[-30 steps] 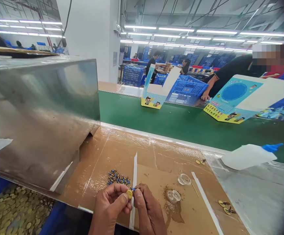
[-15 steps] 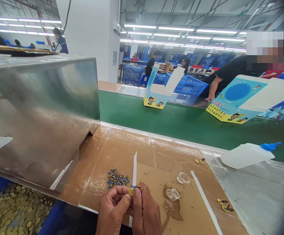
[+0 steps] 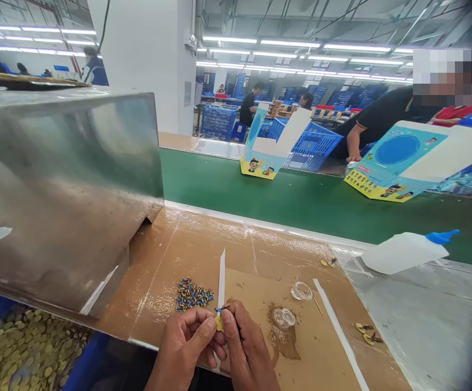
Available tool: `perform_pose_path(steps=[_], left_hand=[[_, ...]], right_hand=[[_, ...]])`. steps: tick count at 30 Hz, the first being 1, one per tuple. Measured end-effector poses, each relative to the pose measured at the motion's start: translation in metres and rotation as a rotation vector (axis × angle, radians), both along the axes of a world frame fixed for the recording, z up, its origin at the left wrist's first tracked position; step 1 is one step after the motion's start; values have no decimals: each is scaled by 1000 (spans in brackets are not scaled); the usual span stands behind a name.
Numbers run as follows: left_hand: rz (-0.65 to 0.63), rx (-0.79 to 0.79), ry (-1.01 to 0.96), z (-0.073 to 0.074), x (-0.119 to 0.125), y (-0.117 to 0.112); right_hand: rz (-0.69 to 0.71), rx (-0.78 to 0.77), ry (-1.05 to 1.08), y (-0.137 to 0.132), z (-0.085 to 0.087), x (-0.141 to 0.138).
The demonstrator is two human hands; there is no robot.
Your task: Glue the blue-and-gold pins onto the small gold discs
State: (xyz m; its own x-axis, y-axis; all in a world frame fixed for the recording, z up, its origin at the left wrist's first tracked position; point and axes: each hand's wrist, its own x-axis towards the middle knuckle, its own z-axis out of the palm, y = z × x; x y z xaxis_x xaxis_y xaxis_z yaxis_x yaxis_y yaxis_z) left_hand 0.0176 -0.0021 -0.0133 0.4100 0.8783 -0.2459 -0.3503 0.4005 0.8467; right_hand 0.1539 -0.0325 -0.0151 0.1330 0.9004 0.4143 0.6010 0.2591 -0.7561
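Over the table's front edge, my left hand (image 3: 191,342) pinches a small yellow round disc (image 3: 219,323) between thumb and fingers. My right hand (image 3: 247,342) meets it from the other side, its thumb and forefinger closed on a tiny blue-and-brown figure (image 3: 220,310) at the disc's top edge. Whether the two pieces are joined is too small to tell. Just beyond my left hand lies a pile of similar blue, black and gold pieces (image 3: 193,294). Several discs with brown pieces attached (image 3: 368,338) rest at the right.
Two clear round dishes (image 3: 284,318) and a thin stick (image 3: 318,307) lie on stained cardboard. A white squeeze bottle (image 3: 402,252) lies at right. Open printed boxes (image 3: 260,160) stand on the green belt (image 3: 219,179). A metal housing (image 3: 69,184) and a bin of discs (image 3: 24,347) are left. A co-worker's hand (image 3: 354,152) is across.
My hands have shifted slightly, and more of the yellow disc shows below the blue-and-brown figure. The view has moved a little. On the belt, one printed box sits slightly further right.
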Motion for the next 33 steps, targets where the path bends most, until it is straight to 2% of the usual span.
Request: perform_pose_path(steps=[5,7,17,23,27,33], left_hand=[[148,-40,-41,2,9,-7],[154,-90,-32,2,10,-8],[-155,-99,-30,-5,-7,0],[-127,-76,-8,-1,-9,-1],[-155,-20,-17,-2,-11,1],[-183,101,-57,-9,-10,2]], right_hand=[[-72,68,-76,-2,-9,-6],[-82,83,-121,-3,-8,-5],[51,35,-159,-8,3,7],[92,43,-168,-10,1,7],[93,25,-134,-13,3,10],[124,-163,165,-20,-2,7]])
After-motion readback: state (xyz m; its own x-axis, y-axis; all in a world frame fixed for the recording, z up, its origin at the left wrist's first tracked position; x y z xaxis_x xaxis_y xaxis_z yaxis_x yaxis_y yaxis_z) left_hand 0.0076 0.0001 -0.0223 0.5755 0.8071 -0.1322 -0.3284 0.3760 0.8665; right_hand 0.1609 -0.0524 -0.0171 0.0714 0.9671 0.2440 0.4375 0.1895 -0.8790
